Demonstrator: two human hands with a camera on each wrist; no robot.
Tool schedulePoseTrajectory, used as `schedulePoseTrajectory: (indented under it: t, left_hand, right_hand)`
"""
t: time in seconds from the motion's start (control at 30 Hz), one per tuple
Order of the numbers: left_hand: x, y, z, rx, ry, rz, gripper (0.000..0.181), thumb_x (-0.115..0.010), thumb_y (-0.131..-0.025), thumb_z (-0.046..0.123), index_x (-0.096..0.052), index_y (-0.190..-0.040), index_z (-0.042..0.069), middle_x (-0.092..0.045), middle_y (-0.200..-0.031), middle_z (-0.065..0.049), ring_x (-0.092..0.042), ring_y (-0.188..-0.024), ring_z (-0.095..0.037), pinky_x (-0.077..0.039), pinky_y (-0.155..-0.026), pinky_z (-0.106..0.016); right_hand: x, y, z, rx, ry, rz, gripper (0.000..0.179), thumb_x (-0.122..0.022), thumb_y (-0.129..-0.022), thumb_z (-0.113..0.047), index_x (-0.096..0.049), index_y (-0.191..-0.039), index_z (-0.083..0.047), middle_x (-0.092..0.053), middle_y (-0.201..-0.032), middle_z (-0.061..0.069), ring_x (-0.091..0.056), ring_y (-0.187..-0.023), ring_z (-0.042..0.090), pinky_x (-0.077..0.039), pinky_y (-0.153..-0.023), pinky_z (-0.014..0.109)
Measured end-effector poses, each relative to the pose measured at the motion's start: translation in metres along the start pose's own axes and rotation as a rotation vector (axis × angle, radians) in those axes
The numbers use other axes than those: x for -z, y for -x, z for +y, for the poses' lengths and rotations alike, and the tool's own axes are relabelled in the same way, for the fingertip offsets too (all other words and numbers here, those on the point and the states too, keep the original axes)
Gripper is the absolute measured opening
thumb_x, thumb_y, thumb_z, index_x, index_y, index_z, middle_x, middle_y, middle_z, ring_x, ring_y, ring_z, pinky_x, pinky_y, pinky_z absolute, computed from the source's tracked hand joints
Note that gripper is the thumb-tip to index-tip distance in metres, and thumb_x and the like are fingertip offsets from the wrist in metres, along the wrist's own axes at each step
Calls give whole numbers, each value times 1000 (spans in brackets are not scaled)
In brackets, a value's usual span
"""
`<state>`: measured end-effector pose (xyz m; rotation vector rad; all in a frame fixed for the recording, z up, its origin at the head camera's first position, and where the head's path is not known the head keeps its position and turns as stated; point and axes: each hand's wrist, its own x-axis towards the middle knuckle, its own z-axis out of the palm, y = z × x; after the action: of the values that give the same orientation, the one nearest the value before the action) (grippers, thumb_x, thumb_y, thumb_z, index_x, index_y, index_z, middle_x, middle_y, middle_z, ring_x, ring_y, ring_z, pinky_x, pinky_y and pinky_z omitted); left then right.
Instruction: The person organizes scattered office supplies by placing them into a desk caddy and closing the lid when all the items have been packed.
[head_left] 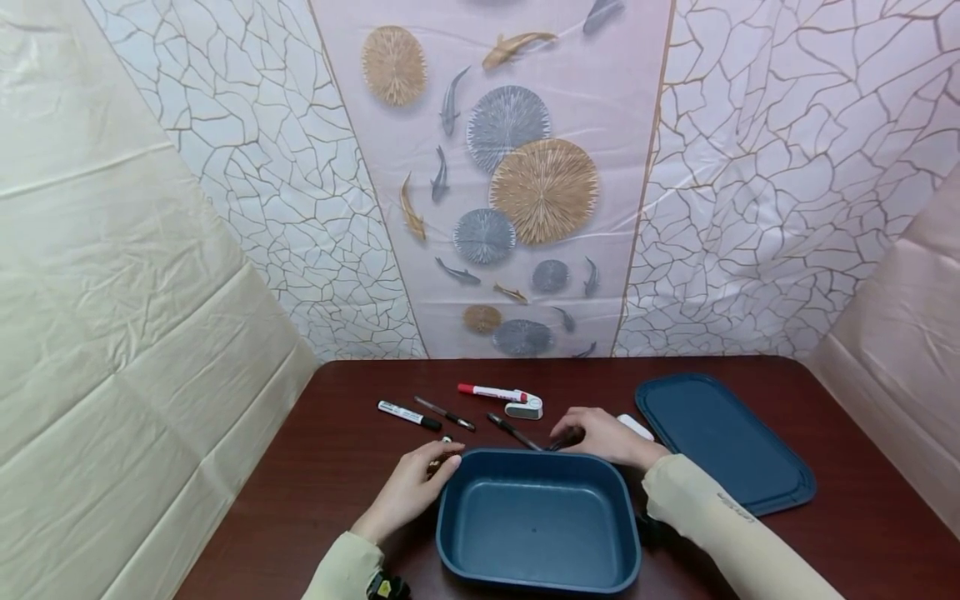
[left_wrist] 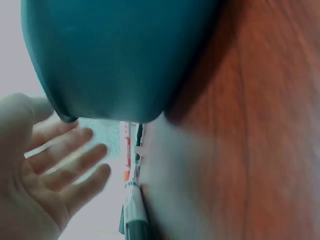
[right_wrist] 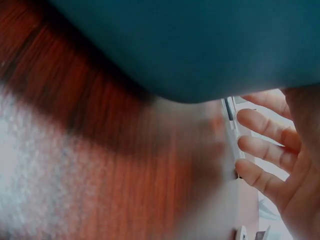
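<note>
A deep blue rectangular box (head_left: 538, 575) without its lid stands at the table's near edge. My left hand (head_left: 411, 487) is at its far left corner; in the left wrist view the fingers (left_wrist: 80, 167) extend loosely past the box, apart from one another. A small dark brown item (head_left: 435, 467) shows beside that hand, partly covered. Behind the far right corner is my right hand (head_left: 600, 437), with relaxed fingers (right_wrist: 265, 150) spread in the right wrist view. A dark pen (head_left: 513, 431) lies left of its fingertips, and a dark object (head_left: 567, 439) is partly hidden beneath them.
Farther back lie a black-capped marker (head_left: 408, 414), a black pen (head_left: 445, 412) and a red marker (head_left: 491, 392) touching a small white-and-grey item (head_left: 527, 407). A white object (head_left: 636, 427) sits by the blue lid (head_left: 723, 442) at right. Patterned cloth (head_left: 525, 292) hangs behind the table.
</note>
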<state>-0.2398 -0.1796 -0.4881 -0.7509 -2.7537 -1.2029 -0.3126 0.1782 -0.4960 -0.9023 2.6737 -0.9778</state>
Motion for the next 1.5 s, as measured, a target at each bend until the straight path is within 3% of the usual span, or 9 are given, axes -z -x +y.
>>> schedulePoseTrajectory:
  t: [0.2, 0.4, 0.6, 0.9, 1.27, 1.5]
  left_hand:
    - [0, 13, 0, -76, 7, -99, 56, -56, -102, 48, -45, -152, 27, -45, -155, 1, -36, -145, -29, -36, -111, -55]
    - [-2, 20, 0, -102, -28, -190, 69, -62, -100, 43, -32, -159, 23, -29, -164, 0, -23, -151, -29, -28, -114, -58]
    - [-2, 21, -2, -97, -34, -228, 76, -65, -98, 42, -29, -161, 19, -23, -167, 1, -19, -153, -27, -29, -114, -56]
    - [2, 23, -3, -111, -47, -306, 90, -74, -91, 45, -23, -162, 22, -15, -169, 4, -11, -154, -22, -32, -115, -50]
    - [4, 21, -3, -98, -43, -313, 92, -73, -89, 51, -22, -162, 27, -15, -169, 4, -12, -153, -19, -33, -114, -49]
    - [3, 22, -4, -104, -29, -309, 93, -74, -89, 50, -22, -162, 26, -12, -168, 10, -10, -154, -24, -32, -115, -51]
  right_hand:
    - [0, 0, 2, 39, 18, -11, 29, -73, -94, -35, -74, -116, -15, -63, -105, -6, -64, -97, 15, -53, -84, 37]
    - [-1, -1, 5, 46, 21, -6, 28, -73, -94, -33, -74, -116, -16, -62, -106, -5, -64, -97, 15, -53, -85, 38]
    - [-3, -3, 9, 62, 37, 9, 26, -74, -93, -32, -74, -115, -16, -62, -107, -7, -64, -97, 12, -53, -87, 37]
    - [-4, -5, 14, 65, 105, 28, 23, -76, -92, -27, -75, -112, -18, -62, -106, -9, -61, -96, 12, -52, -85, 38]
    - [5, -7, 15, 86, 171, 40, 11, -73, -95, -17, -77, -105, -16, -63, -100, -6, -62, -92, 14, -53, -81, 37]
    - [9, -3, 17, 119, 264, 85, 9, -72, -95, -19, -77, -101, -17, -65, -100, -3, -57, -96, 18, -51, -82, 40]
